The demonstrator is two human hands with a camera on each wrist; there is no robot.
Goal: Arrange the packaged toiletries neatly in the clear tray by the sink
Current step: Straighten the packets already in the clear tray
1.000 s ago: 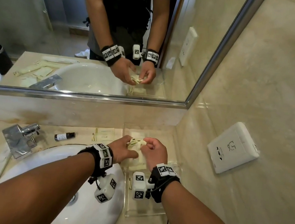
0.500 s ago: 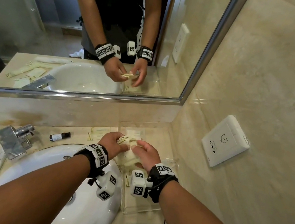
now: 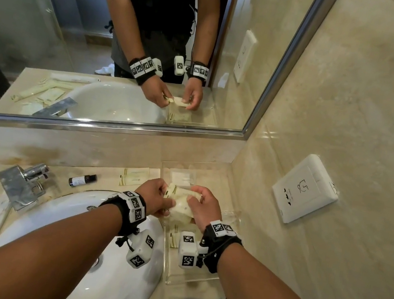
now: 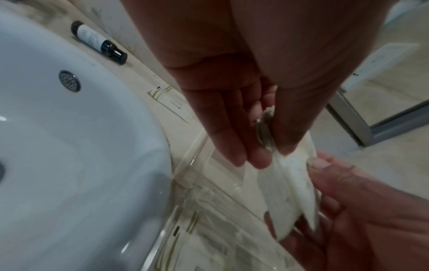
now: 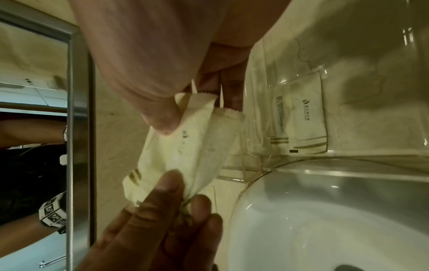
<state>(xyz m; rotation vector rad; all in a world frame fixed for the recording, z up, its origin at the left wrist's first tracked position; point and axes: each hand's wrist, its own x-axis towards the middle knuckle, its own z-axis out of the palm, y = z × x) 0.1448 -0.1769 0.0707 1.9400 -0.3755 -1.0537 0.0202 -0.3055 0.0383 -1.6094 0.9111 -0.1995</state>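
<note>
A cream packet (image 3: pixel 183 202) is pinched at its ends by the left hand (image 3: pixel 152 197) and the right hand (image 3: pixel 204 207), above the clear tray (image 3: pixel 198 280), which sits at 3 o'clock of the sink (image 3: pixel 102 278) on the tabletop (image 3: pixel 108 177).

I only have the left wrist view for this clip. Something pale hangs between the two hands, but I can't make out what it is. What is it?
Observer: A cream sachet with a serrated end and two gold stripes, plain in the right wrist view.
Operator: Do both hands have it?
Observer: Yes. The right hand pinches one end with its thumb on top and the left hand pinches the other.
Operator: Is it over the tray?
Observer: The head view shows it above the clear tray, not lying in it.
Operator: Anything in the tray already?
Observer: At least one flat printed packet lies inside.
</note>
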